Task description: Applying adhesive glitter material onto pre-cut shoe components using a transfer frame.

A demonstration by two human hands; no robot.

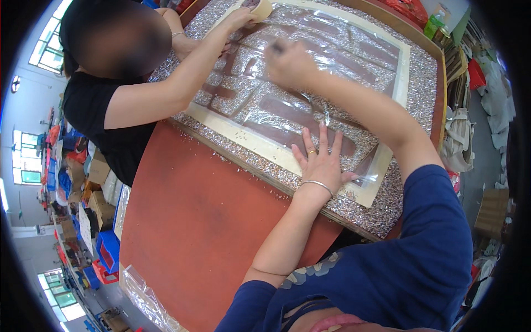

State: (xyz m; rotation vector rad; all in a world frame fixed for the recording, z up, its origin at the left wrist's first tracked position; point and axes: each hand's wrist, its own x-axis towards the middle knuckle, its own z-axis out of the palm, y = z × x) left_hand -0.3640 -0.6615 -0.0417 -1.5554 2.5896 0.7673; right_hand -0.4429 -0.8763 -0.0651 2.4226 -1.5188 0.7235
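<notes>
Fingers (322, 145) flat on film (287, 110) (right hand (287, 63) blurred)

The left hand (321, 160) lies flat, palm down, with the fingers spread and pointing away from the body; a ring sits on one finger and a thin bangle at the wrist. The right hand (287, 63) is stretched far forward on a long extended arm, blurred, fingers curled closed. Both upper arms wear blue sleeves.

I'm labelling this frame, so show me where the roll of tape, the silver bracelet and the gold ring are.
roll of tape (260, 8): head view, on its beige outer side.
silver bracelet (316, 185): head view, on the band across the left wrist.
gold ring (312, 151): head view, on the band around a left finger.
</notes>
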